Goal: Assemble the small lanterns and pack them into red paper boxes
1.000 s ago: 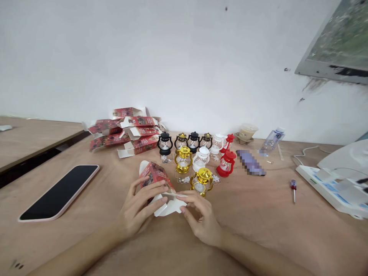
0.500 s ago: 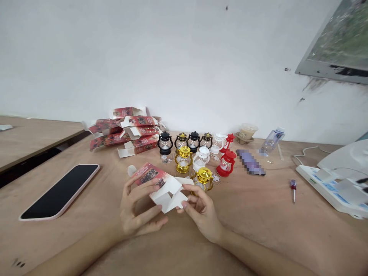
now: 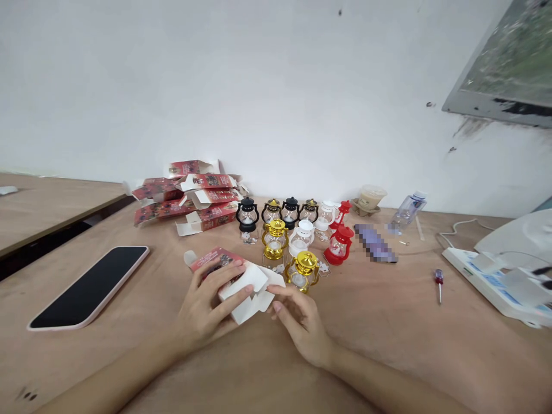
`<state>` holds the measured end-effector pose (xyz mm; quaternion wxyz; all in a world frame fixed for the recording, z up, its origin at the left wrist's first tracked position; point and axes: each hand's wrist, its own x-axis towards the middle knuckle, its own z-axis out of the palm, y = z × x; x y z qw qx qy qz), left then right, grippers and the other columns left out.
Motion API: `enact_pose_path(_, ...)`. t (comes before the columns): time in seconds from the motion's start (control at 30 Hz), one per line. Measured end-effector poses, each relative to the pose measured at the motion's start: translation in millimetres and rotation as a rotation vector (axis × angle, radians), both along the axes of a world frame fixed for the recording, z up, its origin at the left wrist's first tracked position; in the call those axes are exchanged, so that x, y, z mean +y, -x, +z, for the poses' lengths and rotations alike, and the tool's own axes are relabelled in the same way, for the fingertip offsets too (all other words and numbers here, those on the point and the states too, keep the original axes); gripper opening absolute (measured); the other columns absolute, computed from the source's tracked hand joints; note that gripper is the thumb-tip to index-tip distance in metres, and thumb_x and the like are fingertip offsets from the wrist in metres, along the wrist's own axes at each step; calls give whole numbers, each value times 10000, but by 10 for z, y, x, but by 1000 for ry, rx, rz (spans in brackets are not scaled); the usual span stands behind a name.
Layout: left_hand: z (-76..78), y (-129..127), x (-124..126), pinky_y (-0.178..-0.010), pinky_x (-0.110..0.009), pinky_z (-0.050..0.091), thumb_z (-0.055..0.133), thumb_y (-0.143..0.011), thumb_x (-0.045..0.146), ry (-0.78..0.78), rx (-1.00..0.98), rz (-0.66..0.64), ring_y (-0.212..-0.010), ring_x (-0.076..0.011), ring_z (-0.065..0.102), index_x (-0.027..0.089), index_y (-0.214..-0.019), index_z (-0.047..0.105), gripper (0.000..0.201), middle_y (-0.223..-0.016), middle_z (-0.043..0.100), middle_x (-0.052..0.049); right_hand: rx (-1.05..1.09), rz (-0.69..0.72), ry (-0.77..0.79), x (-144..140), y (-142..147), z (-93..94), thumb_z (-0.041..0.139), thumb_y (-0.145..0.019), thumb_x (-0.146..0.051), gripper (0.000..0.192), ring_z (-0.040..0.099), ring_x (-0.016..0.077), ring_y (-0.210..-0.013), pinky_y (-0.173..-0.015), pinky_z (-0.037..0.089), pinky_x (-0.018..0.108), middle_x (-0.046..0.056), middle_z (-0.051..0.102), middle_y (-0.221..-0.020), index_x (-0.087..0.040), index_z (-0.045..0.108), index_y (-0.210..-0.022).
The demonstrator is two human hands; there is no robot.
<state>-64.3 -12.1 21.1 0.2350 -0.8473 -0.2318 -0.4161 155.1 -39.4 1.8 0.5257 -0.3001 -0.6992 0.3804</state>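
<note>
A red-and-white printed cardboard box is tilted above the table, its white flaps toward the right. My left hand is wrapped over its near side, fingers lying across the print and the white end. My right hand pinches at the flaps on the box's right end, thumb and forefinger close together. Just behind the box stand small lanterns: a gold lantern, a second gold lantern, a white lantern and a red lantern.
Several more lanterns, one a black lantern, line up by the wall. Further left lie stacked red boxes. A large phone is at left. On the right are a pixelated phone, a bottle, a screwdriver and a power strip.
My left fingers have moved further over the white end of the box, and the flaps have folded inward a little. The box has shifted slightly left.
</note>
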Motion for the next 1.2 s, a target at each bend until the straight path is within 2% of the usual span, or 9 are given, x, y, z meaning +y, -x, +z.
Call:
enact_pose_path(0.17,14,7,-2,-910,-493,424,612,-800,195,-9,40,3,-1155,-295,519,214,-1103,555,309,-1237,530,-159,-89,-158,-207,-28,-44,61,505,-891,-179,224,580,185,-1090,-939,468,352,77,590,-1202,-257,652,-1040)
enact_pose_path(0.37,28,5,-8,-884,-486,432,612,-777,232,11,29,34,-1095,-295,551,214,-1049,577,274,-1197,554,-152,-34,-159,-274,-30,-39,69,486,-885,-111,232,630,157,-940,-834,509,310,54,661,-1001,-253,626,-1004)
enact_pose_path(0.57,59,-47,-49,-823,-450,460,687,-706,284,-32,-27,-3,-1012,-272,591,211,-969,567,298,-1131,583,-131,-102,-65,-362,-19,-18,61,467,-880,-81,412,595,144,-910,-791,510,284,59,606,-995,-276,510,-1241)
enact_pose_path(0.67,52,-78,-89,-802,-436,462,648,-691,222,-1,-47,-20,-991,-269,601,209,-922,568,246,-1090,604,-117,-133,-54,-351,-28,-20,70,446,-900,-117,388,587,149,-913,-788,512,287,62,594,-988,-273,506,-1250)
enact_pose_path(0.83,33,-109,-127,-775,-422,461,578,-683,169,22,-65,-44,-948,-252,609,207,-859,567,180,-1015,629,-96,-157,-29,-344,-28,-33,95,459,-909,-165,261,600,149,-955,-826,508,289,61,600,-1006,-261,592,-1112)
enact_pose_path(0.97,10,-130,-136,-779,-427,455,584,-689,164,25,-45,-39,-938,-247,606,202,-849,567,166,-1003,636,-97,-211,13,-310,-20,-44,123,526,-890,-218,185,590,170,-1069,-895,495,314,86,592,-1136,-239,601,-1058)
enact_pose_path(1.07,-13,-164,-145,-794,-431,446,591,-698,151,24,-50,-41,-950,-245,604,199,-866,551,179,-1004,645,-102,-225,43,-253,-20,-31,126,581,-864,-251,160,559,191,-1144,-945,471,337,104,574,-1218,-217,596,-1020)
enact_pose_path(1.2,-19,-207,-140,-829,-426,434,625,-755,184,40,-52,-72,-986,-241,605,184,-984,517,253,-1002,661,-121,-119,63,-113,-15,19,86,620,-838,-240,129,590,173,-1076,-923,480,324,85,608,-1160,-209,583,-957)
